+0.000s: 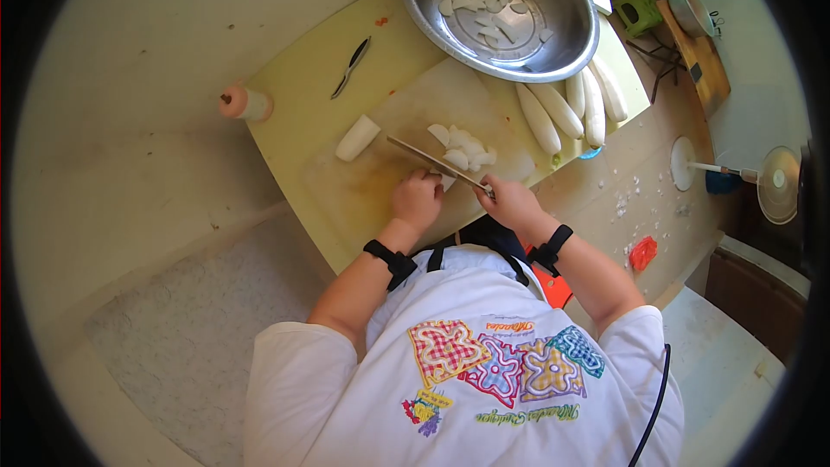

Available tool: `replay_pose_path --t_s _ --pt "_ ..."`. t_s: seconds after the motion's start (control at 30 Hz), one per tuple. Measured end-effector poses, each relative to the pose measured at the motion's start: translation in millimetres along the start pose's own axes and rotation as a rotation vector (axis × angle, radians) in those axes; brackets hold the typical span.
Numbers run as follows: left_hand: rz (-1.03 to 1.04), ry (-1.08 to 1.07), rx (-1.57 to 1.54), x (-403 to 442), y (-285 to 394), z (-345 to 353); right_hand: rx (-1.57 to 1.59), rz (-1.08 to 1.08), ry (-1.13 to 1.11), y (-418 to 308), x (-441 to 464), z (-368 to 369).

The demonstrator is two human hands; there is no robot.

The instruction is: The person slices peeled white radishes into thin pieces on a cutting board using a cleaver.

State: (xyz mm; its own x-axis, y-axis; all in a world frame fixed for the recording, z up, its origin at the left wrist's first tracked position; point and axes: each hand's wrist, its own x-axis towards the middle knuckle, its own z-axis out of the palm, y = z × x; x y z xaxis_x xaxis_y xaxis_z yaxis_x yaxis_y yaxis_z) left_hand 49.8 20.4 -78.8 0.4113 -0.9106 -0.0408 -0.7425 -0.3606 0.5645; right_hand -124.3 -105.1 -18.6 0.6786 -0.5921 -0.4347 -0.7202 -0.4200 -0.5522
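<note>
My right hand (512,206) is wrapped round the handle of a kitchen knife (430,158), whose blade reaches left across the cutting board (333,195). Close beside the blade, the bent fingers of my left hand (418,200) hold down a piece of white radish (446,181), mostly hidden by hand and knife. Beyond the blade lies a small heap of cut radish pieces (467,149). A larger peeled radish chunk (357,138) rests on the board to the left.
A big metal basin (553,56) holding radish slices stands at the table's far end. Several whole peeled radishes (539,118) lie beside it. A peeler (351,67) and a pink-topped bottle (246,103) are on the left. A fan (779,178) stands off to the right.
</note>
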Motion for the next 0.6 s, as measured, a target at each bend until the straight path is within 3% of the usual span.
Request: replay_pose_path --t_s 0.23,0.43,0.6 --pt "0.016 0.0 -0.168 -6.4 -16.6 -4.5 0.072 -0.055 0.083 5.7 -10.4 1.8" --pt "0.132 0.077 -0.128 -9.3 -20.9 -5.9 0.071 -0.061 0.056 -4.1 -25.0 -4.1" --pt "0.106 0.062 -0.099 -1.5 -13.3 -9.1 0.048 -0.12 0.091 -2.6 -25.5 -0.5"
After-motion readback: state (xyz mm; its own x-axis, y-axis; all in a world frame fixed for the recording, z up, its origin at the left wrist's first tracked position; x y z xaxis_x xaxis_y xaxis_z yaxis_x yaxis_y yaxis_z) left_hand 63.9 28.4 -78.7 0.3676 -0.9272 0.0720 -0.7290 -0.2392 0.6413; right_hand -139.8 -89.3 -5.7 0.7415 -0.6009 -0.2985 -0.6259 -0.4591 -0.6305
